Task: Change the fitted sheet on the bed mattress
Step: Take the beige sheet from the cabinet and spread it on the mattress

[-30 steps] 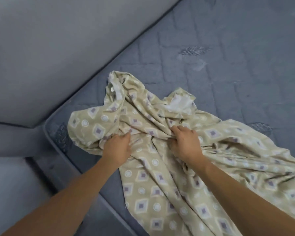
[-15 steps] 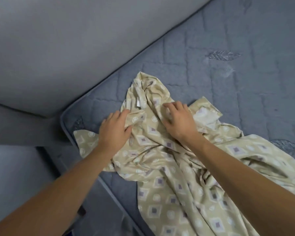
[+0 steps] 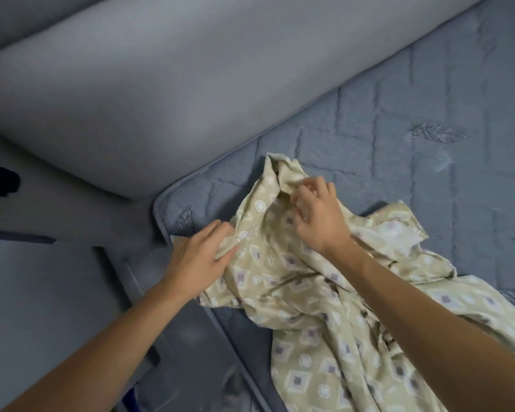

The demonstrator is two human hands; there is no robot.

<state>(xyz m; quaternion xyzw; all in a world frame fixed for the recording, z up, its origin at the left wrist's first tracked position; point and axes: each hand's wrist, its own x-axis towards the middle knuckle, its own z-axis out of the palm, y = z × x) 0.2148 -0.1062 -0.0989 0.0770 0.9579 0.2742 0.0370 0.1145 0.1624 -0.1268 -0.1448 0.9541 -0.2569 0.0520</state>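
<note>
Beige patterned fitted sheet (image 3: pixel 304 295) lies bunched on the bare quilted mattress (image 3: pixel 399 120) — no corner fitted yet; left hand (image 3: pixel 199 257) grips its edge, right hand (image 3: pixel 315 215) pinches a fold.

Padded grey headboard (image 3: pixel 167 93), grey floor (image 3: pixel 42 292), dim light

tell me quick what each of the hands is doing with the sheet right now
Left hand: grips the sheet edge near the mattress corner.
Right hand: fingers curled, pinching a raised fold of sheet.
</note>
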